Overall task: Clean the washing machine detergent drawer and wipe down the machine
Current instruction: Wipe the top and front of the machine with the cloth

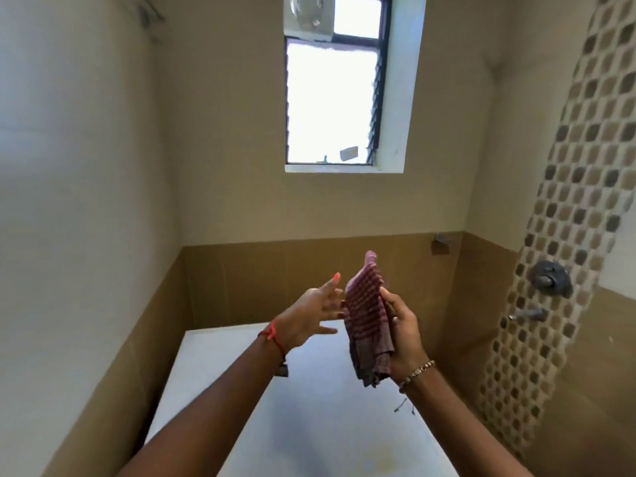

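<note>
Head view, the single feed I have from my remote seat. I take the white machine top as my reference for every place.

1. Washing machine top [309, 418]: a flat white slab set into a corner of brown-tiled wall. I note faint yellowish marks on its near part.
2. Cloth [366, 321]: maroon with pale stripes, bunched and hanging in the air above the machine top, clear of it.
3. Right grip [402, 325]: above the right half of the machine top. Fingers and thumb are curled round the cloth's edge and clamped on it. There is a beaded bracelet [418, 371] at the wrist.
4. Left grip [309, 315]: above the middle of the machine top. The fingers are straight and spread apart, holding nothing. The fingertips come close to the cloth, but I cannot tell whether they touch it. There is a red thread [273, 335] at the wrist.
5. Window [330, 101]: high on the back wall above the machine top's far edge. It has a dark frame, glaring white glass and louvre slats down one side. A small pale block [348, 153] sits on its sill; I cannot tell what it is.
6. Exhaust fan [308, 15]: higher again above the machine top, in the window's upper corner.
7. Wall hook [442, 242]: on the back wall, just above the machine top's far right corner.
8. Mosaic strip [578, 166]: on the side wall to the right of the machine top, running upward.
9. Mixer valve [550, 278] and spout [528, 315]: both on that strip, to the right of the machine top, valve uppermost.
</note>
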